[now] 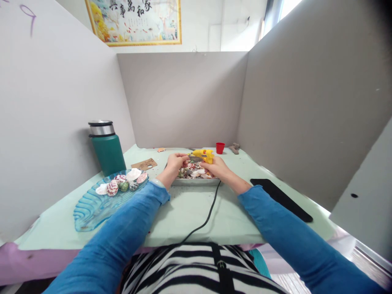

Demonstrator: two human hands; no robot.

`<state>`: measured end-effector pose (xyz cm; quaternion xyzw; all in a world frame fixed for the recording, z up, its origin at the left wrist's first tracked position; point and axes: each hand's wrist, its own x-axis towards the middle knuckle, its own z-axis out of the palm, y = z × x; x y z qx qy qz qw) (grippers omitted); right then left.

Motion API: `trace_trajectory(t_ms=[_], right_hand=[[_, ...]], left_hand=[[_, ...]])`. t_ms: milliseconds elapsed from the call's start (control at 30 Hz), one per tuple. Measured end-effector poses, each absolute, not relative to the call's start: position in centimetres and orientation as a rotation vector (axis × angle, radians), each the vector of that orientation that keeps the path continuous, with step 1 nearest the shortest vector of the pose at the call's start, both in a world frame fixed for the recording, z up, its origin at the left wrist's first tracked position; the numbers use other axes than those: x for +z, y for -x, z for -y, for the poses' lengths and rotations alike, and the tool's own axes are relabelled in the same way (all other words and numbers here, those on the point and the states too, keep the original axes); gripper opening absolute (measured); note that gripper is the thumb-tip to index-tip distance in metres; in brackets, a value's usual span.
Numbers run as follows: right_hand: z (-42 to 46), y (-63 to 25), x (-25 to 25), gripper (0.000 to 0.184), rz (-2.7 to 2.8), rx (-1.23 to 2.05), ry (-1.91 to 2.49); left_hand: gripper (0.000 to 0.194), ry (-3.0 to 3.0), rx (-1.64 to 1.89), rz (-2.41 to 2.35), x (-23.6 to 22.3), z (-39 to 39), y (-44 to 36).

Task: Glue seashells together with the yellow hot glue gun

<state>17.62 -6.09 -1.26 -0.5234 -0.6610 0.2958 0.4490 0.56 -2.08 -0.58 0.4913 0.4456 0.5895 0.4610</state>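
Note:
My right hand [218, 166] is closed around a yellow glue gun [204, 154], its nozzle pointing left and its black cord [206, 218] trailing toward me. My left hand [174, 162] is pinched shut at the nozzle on something small that I cannot make out. Both hands hover over a metal tray [196, 181] filled with several seashells [193, 171].
A blue glass shell-shaped dish [92, 206] with several shells sits front left. Behind it stands a green flask [107, 148]. A brown card [144, 164], a small red cup [219, 148] and a black strip [281, 199] lie on the pale green table. Grey partitions wall three sides.

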Motion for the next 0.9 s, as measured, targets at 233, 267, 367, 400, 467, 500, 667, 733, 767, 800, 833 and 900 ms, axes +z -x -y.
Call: trace_trajectory(t_ms=[233, 267, 367, 400, 467, 500, 667, 733, 767, 800, 833, 900], right_hand=[[5.97, -17.72, -1.33, 0.014, 1.647, 0.743, 1.264], [5.9, -17.76, -1.38, 0.015, 1.67, 0.739, 1.265], [5.68, -17.84, -1.52, 0.023, 1.73, 0.726, 1.291], [5.64, -17.84, -1.55, 0.024, 1.733, 0.728, 1.299], [5.62, -17.79, -1.56, 0.022, 1.701, 0.734, 1.3], [5.65, -17.76, -1.54, 0.02, 1.676, 0.736, 1.297], [5.82, -17.69, -1.42, 0.016, 1.663, 0.739, 1.282], [5.83, -17.74, -1.42, 0.02, 1.692, 0.741, 1.28], [5.83, -17.77, -1.42, 0.023, 1.7, 0.741, 1.282], [5.84, -17.79, -1.43, 0.025, 1.704, 0.74, 1.283], [5.86, -17.81, -1.43, 0.025, 1.705, 0.738, 1.284], [5.93, -17.79, -1.41, 0.025, 1.704, 0.73, 1.285]], left_hand=[[0.01, -1.167, 1.453, -1.08, -0.66, 1.96, -0.34], [0.01, -1.162, 1.453, -1.075, -0.68, 1.95, -0.32], [0.011, -1.138, 1.452, -1.065, -0.71, 1.88, -0.27], [0.011, -1.13, 1.45, -1.063, -0.71, 1.85, -0.26], [0.01, -1.123, 1.445, -1.058, -0.7, 1.82, -0.23], [0.01, -1.124, 1.442, -1.055, -0.68, 1.84, -0.22], [0.011, -1.115, 1.44, -1.06, -0.55, 2.06, -0.23], [0.012, -1.119, 1.441, -1.06, -0.56, 2.07, -0.24], [0.012, -1.124, 1.44, -1.056, -0.58, 2.03, -0.23], [0.012, -1.13, 1.436, -1.051, -0.62, 1.97, -0.22], [0.011, -1.136, 1.432, -1.045, -0.66, 1.89, -0.21], [0.008, -1.145, 1.425, -1.035, -0.72, 1.76, -0.18]])
